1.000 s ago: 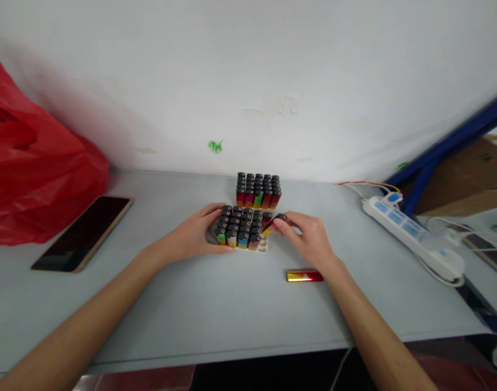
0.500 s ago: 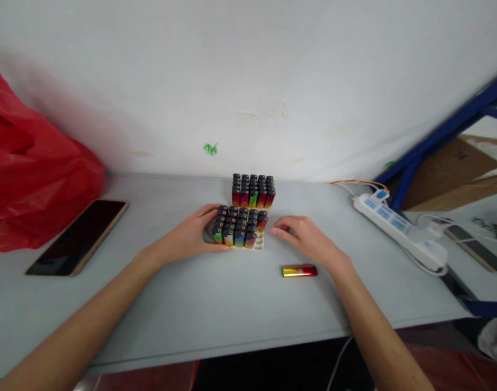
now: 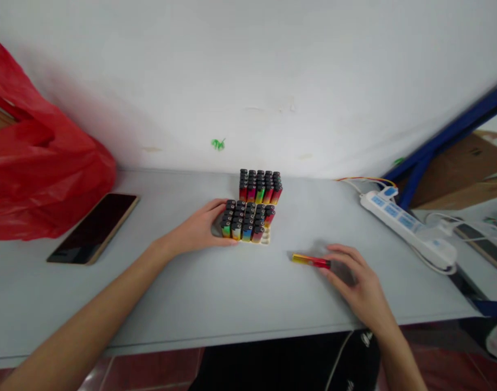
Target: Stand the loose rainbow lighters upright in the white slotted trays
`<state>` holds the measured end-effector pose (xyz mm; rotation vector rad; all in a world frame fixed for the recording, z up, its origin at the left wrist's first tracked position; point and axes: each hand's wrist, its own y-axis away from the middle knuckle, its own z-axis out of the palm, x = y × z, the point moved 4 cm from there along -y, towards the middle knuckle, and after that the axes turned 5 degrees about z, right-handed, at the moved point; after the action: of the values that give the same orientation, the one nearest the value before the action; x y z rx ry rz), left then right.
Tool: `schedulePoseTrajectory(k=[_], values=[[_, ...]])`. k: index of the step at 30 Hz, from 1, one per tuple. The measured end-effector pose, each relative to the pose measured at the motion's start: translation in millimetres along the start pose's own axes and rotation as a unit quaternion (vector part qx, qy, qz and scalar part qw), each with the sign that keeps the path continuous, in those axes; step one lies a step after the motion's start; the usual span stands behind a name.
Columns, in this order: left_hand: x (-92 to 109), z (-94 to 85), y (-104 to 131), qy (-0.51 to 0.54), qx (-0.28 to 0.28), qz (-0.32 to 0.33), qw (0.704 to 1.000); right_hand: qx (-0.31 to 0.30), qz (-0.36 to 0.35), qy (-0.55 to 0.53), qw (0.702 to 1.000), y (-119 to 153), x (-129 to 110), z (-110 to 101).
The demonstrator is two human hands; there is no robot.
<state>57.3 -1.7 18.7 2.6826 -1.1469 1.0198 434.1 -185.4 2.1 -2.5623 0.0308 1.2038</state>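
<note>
My left hand [image 3: 205,225] is wrapped around the left side of a pale tray [image 3: 266,239] packed with upright, black-topped lighters [image 3: 247,220] in several colours. Bare slots show at the tray's front right corner. To the right, a yellow-and-red lighter [image 3: 309,260] lies level, its red end between the thumb and fingers of my right hand [image 3: 354,274], which is closed on it. Just behind the tray stands a second block of upright lighters [image 3: 260,187], touched by neither hand.
At the left a phone [image 3: 94,228] lies on the grey table [image 3: 183,304] beside a red plastic bag [image 3: 53,168]. A white power strip [image 3: 407,231] with cables is on the right, near a blue metal frame [image 3: 419,168] and a cardboard box [image 3: 464,168]. The white wall rises behind.
My right hand has moved from beside the tray toward me and to the right, and has taken hold of the loose lighter, which is slightly turned. My left hand stays on the tray.
</note>
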Motion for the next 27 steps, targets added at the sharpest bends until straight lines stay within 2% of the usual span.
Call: schedulePoseTrajectory(k=[2,5,6,8,10,12,14,18,21,27], values=[[-1.4,0.0,0.1,0.001,-0.002,0.000,1.000,0.049,0.026,-0.095,0.994,-20.9,-3.6,2.1],[-2.9,-0.3,-0.4,0.000,0.000,0.000,1.000,0.109,0.064,-0.271,0.954,-67.7,-13.4,10.3],[-3.0,-0.6,-0.6,0.000,0.001,0.001,1.000,0.084,0.081,-0.329,0.937,-86.7,-18.2,17.2],[-2.9,-0.9,-0.8,0.002,0.003,0.001,1.000,-0.010,0.099,-0.395,0.913,-124.5,-31.5,35.0],[-3.2,-1.2,-0.7,0.005,0.008,-0.002,1.000,-0.097,0.096,-0.386,0.912,-154.6,-44.1,53.5],[-4.5,-1.0,-0.3,0.004,0.011,-0.004,1.000,-0.133,0.095,-0.357,0.920,-172.1,-50.0,70.9],[-6.5,-0.7,0.5,-0.003,0.015,-0.004,1.000,-0.142,0.118,-0.342,0.922,-175.9,-48.5,87.3],[-10.2,0.4,2.6,-0.020,0.019,0.003,1.000,-0.143,0.154,-0.345,0.915,-161.4,-39.4,106.9],[-10.7,1.7,3.7,-0.025,0.016,0.008,1.000,-0.147,0.141,-0.331,0.921,-152.3,-36.7,107.1],[-8.7,0.8,4.8,-0.020,0.023,0.004,1.000,-0.105,0.081,-0.180,0.975,-147.8,-40.7,100.0]])
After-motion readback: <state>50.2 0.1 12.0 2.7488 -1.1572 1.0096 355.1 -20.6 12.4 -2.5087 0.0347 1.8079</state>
